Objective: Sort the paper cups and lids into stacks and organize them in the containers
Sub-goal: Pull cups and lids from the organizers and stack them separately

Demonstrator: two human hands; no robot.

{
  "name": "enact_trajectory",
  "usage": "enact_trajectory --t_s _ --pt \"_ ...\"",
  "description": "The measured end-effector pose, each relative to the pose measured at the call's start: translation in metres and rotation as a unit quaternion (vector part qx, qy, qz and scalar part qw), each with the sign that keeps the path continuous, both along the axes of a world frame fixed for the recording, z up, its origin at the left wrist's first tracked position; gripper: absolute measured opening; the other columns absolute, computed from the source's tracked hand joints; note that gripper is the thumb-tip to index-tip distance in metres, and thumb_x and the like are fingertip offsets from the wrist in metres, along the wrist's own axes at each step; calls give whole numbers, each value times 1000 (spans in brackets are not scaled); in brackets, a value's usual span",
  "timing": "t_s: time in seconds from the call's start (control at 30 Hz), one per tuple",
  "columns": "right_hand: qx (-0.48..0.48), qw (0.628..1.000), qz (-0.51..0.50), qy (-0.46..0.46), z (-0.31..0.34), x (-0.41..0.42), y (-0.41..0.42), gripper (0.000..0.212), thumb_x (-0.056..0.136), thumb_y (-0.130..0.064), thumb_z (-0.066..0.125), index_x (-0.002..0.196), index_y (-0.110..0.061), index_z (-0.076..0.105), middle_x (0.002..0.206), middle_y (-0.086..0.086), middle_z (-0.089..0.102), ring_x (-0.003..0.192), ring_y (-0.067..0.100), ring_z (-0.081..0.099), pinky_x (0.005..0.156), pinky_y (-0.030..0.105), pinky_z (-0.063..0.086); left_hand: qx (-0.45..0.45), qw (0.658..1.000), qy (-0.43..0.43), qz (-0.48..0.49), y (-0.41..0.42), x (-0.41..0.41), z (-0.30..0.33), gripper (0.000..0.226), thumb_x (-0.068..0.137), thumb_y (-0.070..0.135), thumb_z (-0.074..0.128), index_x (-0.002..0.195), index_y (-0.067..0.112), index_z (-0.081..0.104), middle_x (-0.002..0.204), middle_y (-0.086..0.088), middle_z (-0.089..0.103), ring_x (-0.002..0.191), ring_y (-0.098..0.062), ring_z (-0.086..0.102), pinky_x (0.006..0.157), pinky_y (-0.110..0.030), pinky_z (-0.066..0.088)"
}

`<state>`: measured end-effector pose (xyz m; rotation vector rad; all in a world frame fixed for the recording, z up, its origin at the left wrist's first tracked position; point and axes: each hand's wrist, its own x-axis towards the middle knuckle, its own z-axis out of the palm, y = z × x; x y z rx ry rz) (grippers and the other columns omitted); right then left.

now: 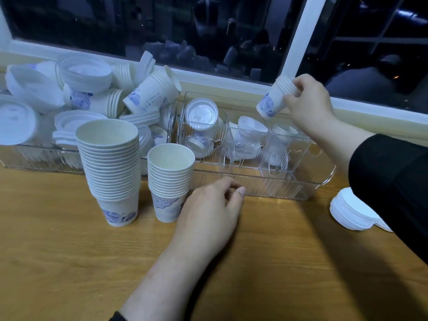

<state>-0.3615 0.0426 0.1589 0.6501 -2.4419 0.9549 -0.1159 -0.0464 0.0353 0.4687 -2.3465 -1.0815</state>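
Observation:
My right hand holds a small nested stack of white paper cups with blue print, tilted, above the far right part of a clear divided container. My left hand rests on the wooden table beside a short upright cup stack, fingers loosely curled, holding nothing. A taller cup stack stands to its left. Inside the divided container lie a white lid and a few cups.
A second clear container at the left is heaped with loose cups and white lids. A stack of white lids sits on the table at the right, under my sleeve. A window sill runs behind the containers.

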Motion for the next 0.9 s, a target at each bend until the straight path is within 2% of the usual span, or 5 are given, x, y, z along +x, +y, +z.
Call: enact_trajectory --t_s 0.17,0.4,0.6,0.73,0.9 --pt "-33 991 96 83 23 63 15 22 97 -25 55 119 -20 57 110 -3 62 87 12 52 82 30 45 -25 999 19 -8 -5 22 7 18 98 42 54 105 32 68 93 13 71 88 -9 61 81 -33 49" --pt "-30 955 275 107 30 188 8 18 97 -20 61 110 -33 58 91 -18 60 80 -2 54 71 11 44 -58 997 54 26 -29 76 3 17 97 41 56 94 31 68 80 13 69 77 -6 58 75 -34 50" --pt "40 946 302 115 4 203 -11 24 98 -24 59 121 -21 58 104 -8 61 91 9 57 82 29 49 -53 997 41 31 -46 102 6 18 97 39 56 90 29 69 73 10 65 71 -5 55 66 -28 45" --pt "112 938 301 130 -6 202 -26 28 97 -20 60 126 -18 59 103 -11 56 87 2 48 78 20 39 -50 997 49 39 -52 105 11 16 97 38 57 89 29 68 66 13 58 65 1 51 61 -24 35" --pt "206 917 319 121 -11 201 -37 36 102 -20 52 137 -24 58 115 -12 59 99 -1 48 88 19 37 -39 998 43 35 -57 102 11 16 97 40 56 93 31 69 73 11 64 71 -6 56 67 -30 46"
